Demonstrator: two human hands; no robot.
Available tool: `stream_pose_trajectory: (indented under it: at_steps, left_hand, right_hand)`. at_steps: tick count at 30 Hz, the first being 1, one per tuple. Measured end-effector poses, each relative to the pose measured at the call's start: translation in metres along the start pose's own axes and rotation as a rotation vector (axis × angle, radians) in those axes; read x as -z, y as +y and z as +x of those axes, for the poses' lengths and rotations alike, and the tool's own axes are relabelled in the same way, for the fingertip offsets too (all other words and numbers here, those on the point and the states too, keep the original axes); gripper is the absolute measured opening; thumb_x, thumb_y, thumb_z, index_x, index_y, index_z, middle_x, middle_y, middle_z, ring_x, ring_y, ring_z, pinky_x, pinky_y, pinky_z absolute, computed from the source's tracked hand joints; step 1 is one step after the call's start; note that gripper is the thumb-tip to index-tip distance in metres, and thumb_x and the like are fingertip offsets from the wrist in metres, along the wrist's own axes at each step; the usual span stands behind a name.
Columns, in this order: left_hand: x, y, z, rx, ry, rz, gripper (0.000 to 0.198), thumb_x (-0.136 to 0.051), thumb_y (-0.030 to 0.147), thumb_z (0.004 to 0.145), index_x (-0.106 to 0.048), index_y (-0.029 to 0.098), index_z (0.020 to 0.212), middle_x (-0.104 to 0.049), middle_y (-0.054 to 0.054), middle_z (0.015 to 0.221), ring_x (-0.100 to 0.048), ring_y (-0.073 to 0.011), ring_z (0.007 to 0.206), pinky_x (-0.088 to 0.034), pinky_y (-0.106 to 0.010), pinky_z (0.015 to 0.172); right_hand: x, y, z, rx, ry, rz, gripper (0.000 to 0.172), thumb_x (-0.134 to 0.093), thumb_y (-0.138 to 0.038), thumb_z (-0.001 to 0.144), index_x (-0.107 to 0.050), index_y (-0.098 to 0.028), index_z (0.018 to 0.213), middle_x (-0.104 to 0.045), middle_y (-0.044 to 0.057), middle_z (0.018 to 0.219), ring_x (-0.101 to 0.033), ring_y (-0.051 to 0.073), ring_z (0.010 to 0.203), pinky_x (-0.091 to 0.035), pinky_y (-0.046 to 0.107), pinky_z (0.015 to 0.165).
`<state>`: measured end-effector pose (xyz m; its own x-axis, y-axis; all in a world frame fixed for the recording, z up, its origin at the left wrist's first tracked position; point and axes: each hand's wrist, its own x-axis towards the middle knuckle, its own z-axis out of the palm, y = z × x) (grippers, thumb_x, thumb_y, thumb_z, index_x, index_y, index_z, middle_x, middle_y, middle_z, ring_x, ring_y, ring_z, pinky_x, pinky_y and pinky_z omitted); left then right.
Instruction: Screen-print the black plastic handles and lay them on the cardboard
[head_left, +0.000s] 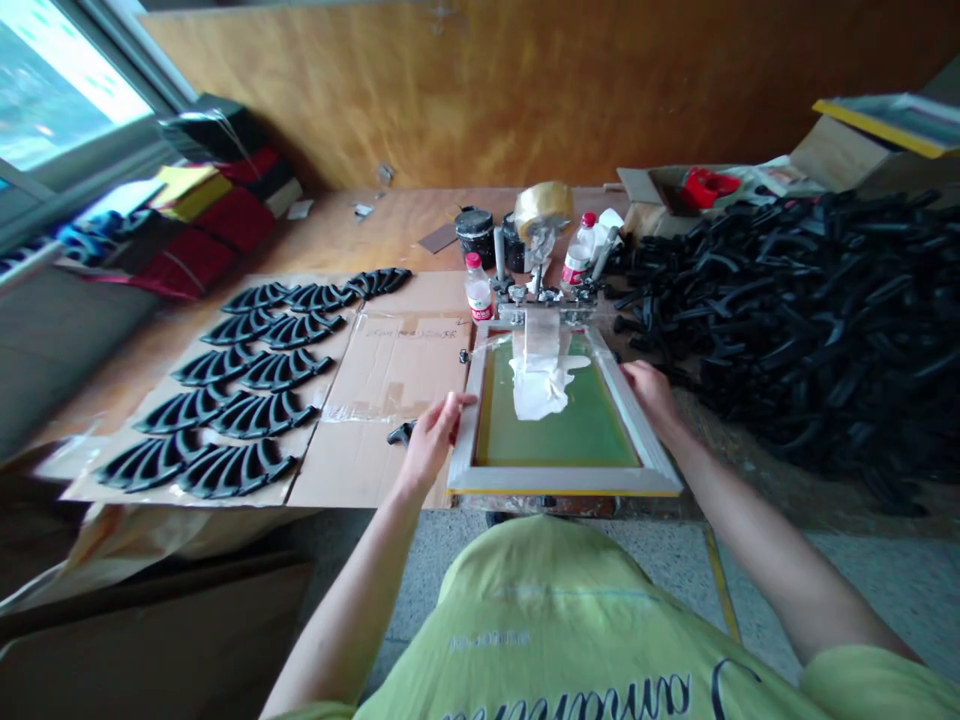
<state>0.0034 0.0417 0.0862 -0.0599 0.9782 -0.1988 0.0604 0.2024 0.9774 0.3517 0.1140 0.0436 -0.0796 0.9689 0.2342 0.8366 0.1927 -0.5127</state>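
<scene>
yellow-green t-shirt (570, 610) closest to the lens, both bare forearms reaching out over the bench

left hand (433, 435) is closed on the left rail of the screen printing frame (562, 482), thumb on top, fingers down the outer edge. right hand (651, 392) sits on the right rail, fingers bent over it; can't tell from here if it actually pinches the rail or just rests

frame lies about flat at the near edge of the bench, far end held in a metal hinge clamp (536, 295). green mesh (577, 435) carries a blob of white ink (541, 388) in its far half

small black part (400, 433) just beside the left hand, on the cardboard sheet (390, 375)

left of that: two rows of black curved ribbed parts (240, 400) laid out on cardboard, well apart from the frame. right: big loose pile of black parts (810, 320), near the right hand

behind the clamp: two red-capped bottles (478, 290), black ink tub (475, 233), roll of brown tape (543, 205)
</scene>
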Motion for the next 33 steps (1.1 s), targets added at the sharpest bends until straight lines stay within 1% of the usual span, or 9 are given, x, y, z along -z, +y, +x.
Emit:
stream_pose_trajectory:
  at_steps: [4,6,9,11,18,24,28,30,33]
  left_hand:
    - [-0.006,-0.065,-0.002,0.163,-0.006,0.046,0.078,-0.071,0.059,0.077,-0.055,0.018,0.142,-0.059,0.003,0.066,-0.048,-0.0094,0.052,-0.035,-0.020,0.049]
    - [-0.009,-0.084,0.004,0.193,0.002,0.091,0.081,-0.071,0.055,0.077,-0.049,0.019,0.147,-0.063,0.003,0.069,-0.051,-0.0101,0.054,-0.038,-0.020,0.051]
    - [-0.009,-0.100,0.011,0.205,-0.013,0.150,0.076,-0.067,0.053,0.081,-0.050,0.019,0.147,-0.066,0.001,0.074,-0.054,-0.0108,0.056,-0.040,-0.021,0.052]
    - [-0.008,-0.103,0.013,0.208,-0.029,0.155,0.073,-0.063,0.054,0.083,-0.050,0.019,0.146,-0.068,0.000,0.077,-0.055,-0.0114,0.056,-0.041,-0.021,0.051]
    - [-0.013,-0.096,0.009,0.231,-0.017,0.107,0.065,-0.062,0.049,0.084,-0.055,0.015,0.140,-0.069,-0.003,0.082,-0.059,-0.0129,0.061,-0.043,-0.021,0.052]
    - [-0.013,-0.100,0.008,0.220,-0.021,-0.053,0.072,-0.067,0.052,0.080,-0.053,0.013,0.139,-0.072,-0.005,0.085,-0.065,-0.0167,0.069,-0.049,-0.023,0.058]
    - [-0.014,-0.102,0.008,0.247,-0.010,-0.090,0.077,-0.070,0.053,0.077,-0.051,0.013,0.141,-0.070,-0.004,0.083,-0.064,-0.0163,0.068,-0.049,-0.023,0.057]
    - [-0.012,-0.098,0.008,0.255,0.003,-0.088,0.080,-0.072,0.054,0.076,-0.051,0.012,0.141,-0.069,-0.003,0.080,-0.062,-0.0150,0.066,-0.047,-0.022,0.056]
    - [-0.008,-0.082,0.005,0.238,-0.019,-0.058,0.081,-0.074,0.054,0.075,-0.051,0.015,0.143,-0.064,0.002,0.070,-0.054,-0.0103,0.054,-0.039,-0.019,0.048]
  right_hand:
    - [0.003,-0.027,0.038,0.156,0.137,-0.087,0.042,-0.067,-0.026,0.086,-0.065,-0.014,0.127,-0.061,0.014,0.129,-0.064,0.025,0.107,-0.054,0.037,0.090]
    - [-0.013,-0.055,0.049,0.290,0.036,-0.156,0.055,-0.077,-0.024,0.078,-0.061,-0.015,0.130,-0.058,0.015,0.134,-0.058,0.029,0.117,-0.051,0.042,0.096]
    - [-0.039,-0.084,0.044,0.339,-0.207,-0.252,0.030,-0.072,-0.019,0.082,-0.067,-0.016,0.111,-0.068,0.012,0.111,-0.060,0.028,0.106,-0.051,0.039,0.088]
    - [-0.047,-0.088,0.026,0.354,-0.324,-0.300,0.012,-0.063,-0.015,0.087,-0.068,-0.016,0.098,-0.070,0.011,0.099,-0.062,0.025,0.096,-0.049,0.035,0.080]
    - [-0.023,-0.068,-0.017,0.770,-0.526,-0.241,0.020,-0.052,-0.005,0.086,-0.069,-0.017,0.089,-0.070,0.007,0.089,-0.059,0.019,0.083,-0.041,0.028,0.069]
    - [-0.034,-0.067,-0.017,0.670,-0.351,-0.264,0.022,-0.052,-0.007,0.087,-0.070,-0.016,0.098,-0.072,0.009,0.096,-0.061,0.020,0.088,-0.042,0.029,0.071]
    - [-0.038,-0.064,-0.030,0.724,-0.402,-0.235,0.021,-0.055,-0.010,0.089,-0.071,-0.018,0.102,-0.073,0.007,0.098,-0.063,0.018,0.085,-0.045,0.028,0.072]
    - [-0.035,-0.069,-0.019,0.655,-0.374,-0.199,0.018,-0.061,-0.018,0.090,-0.071,-0.021,0.105,-0.074,0.004,0.097,-0.065,0.018,0.086,-0.046,0.028,0.074]
    - [-0.027,-0.085,0.020,0.487,-0.241,-0.185,0.041,-0.069,-0.030,0.089,-0.063,-0.027,0.130,-0.073,0.004,0.108,-0.066,0.020,0.091,-0.048,0.028,0.076]
